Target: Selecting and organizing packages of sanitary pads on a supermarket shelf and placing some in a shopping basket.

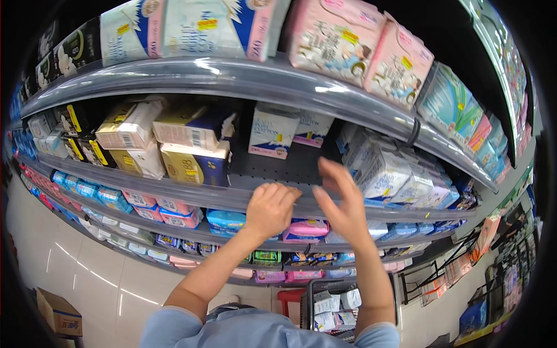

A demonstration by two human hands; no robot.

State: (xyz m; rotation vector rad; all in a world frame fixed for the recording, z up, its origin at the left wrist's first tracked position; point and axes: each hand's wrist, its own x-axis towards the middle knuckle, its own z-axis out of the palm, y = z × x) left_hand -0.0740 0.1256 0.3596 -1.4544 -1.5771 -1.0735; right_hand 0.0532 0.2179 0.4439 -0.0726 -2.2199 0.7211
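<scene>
My left hand point(270, 211), its fingers curled, is at the front lip of the shelf point(217, 191); its palm side is hidden and nothing shows in it. To its right, my right hand point(346, 202) is raised before the same shelf, fingers apart, slightly blurred and holding nothing. Behind them on the dark perforated shelf stand a white-and-blue pack of sanitary pads point(274, 132) and a similar pack point(313, 126) deeper in. Right of my right hand, several white packs point(383, 174) are lined up in rows.
White-and-gold packs point(191, 165) are stacked at left. The upper shelf point(261, 71) overhangs with larger packs, including pink ones point(339, 43). Below me, a black basket point(311, 304) holds several white packs point(326, 302), beside a red stool point(289, 298). A cardboard box point(61, 311) sits on the floor.
</scene>
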